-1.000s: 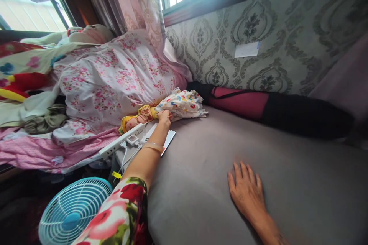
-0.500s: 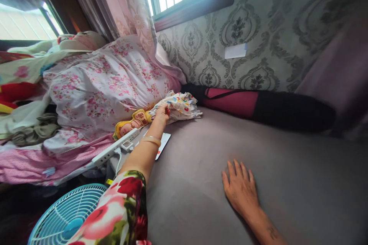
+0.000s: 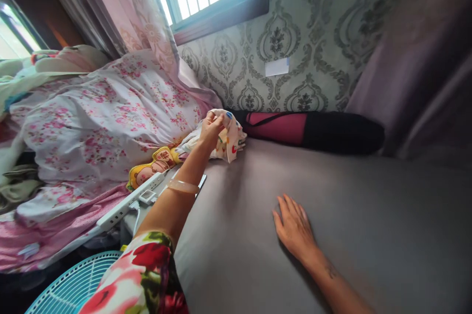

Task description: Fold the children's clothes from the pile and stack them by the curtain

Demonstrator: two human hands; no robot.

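My left hand (image 3: 212, 129) is closed on a crumpled white cloth (image 3: 231, 142) with small colourful prints, pinching its upper edge and holding part of it up off the bed. The cloth's exact kind cannot be made out. Its left part rests beside a yellow plush toy (image 3: 153, 166). Palm down, my right hand (image 3: 294, 225) lies flat on the grey bed sheet (image 3: 239, 235), fingers stretched out, holding nothing. Under my left forearm, a phone (image 3: 201, 184) is mostly hidden.
A white power strip (image 3: 129, 201) with plugged-in chargers runs along the bed's left edge, above a blue fan (image 3: 73, 284). Floral bedding (image 3: 99, 117) is heaped at the left. Against the patterned wall (image 3: 239, 73) lies a long black and maroon bag (image 3: 306, 129).
My left hand has lifted the upper part of the cloth off the bed. The view has swung to the right. My right hand stays flat on the sheet.
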